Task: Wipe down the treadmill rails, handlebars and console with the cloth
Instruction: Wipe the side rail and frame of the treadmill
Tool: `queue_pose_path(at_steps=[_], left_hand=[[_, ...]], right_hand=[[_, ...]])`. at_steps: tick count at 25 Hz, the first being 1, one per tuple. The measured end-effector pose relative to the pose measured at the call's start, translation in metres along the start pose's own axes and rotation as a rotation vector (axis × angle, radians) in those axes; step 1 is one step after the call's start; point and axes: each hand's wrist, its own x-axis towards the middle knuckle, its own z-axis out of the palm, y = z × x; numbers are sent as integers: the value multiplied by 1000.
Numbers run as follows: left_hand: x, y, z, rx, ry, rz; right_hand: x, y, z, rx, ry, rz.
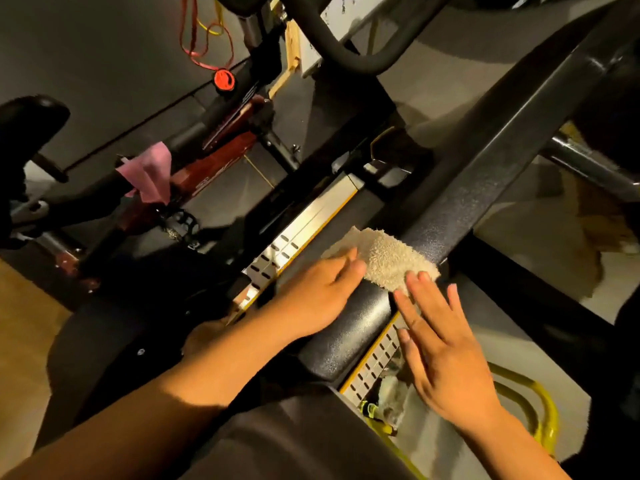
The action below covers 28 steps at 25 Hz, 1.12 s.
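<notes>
Both hands lie flat at the cloth on the rail.
The cloth [391,261] is draped over the black rail [485,174]. The left hand [311,292], fingers straight, touches the cloth's left edge. The right hand [446,351], fingers also straight, has its fingertips on the near edge.

Black textured rail [485,168], running diagonally; beige terry cloth [391,261] draped over it; left hand [311,292] and right hand [446,355], fingers straight, touching the cloth's edges; pink rag [149,171] on exercise bike [214,161] beyond.
</notes>
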Motion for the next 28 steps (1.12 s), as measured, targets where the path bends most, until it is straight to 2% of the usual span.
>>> queue_pose_path(at_steps=[2,5,7,11,15,17,20,24,28], left_hand=[[13,19,10,20,-16,60],[73,30,9,-92,-72,-99],[98,28,5,-110,-76,-152],[68,-14,-8,-102,86,-88],[53,-21,6,-173,58,-11],[77,7,12,-174,37,-21],[124,39,12,-47,3,-45],[121,26,9,-5,3,27],[55,-32,-8,41,-20,-3]], right_hand=[[33,12,-6,-115,-58,34],[100,28,-16,-202,-107,189],[113,28,-17,-201,-88,227],[42,-20,-1,-58,-50,176],[12,-16,4,-76,-76,124],[36,12,-4,-126,-63,182],[81,50,-18,-79,-23,312],[82,26,-13,48,67,433],[29,-34,17,50,18,270]])
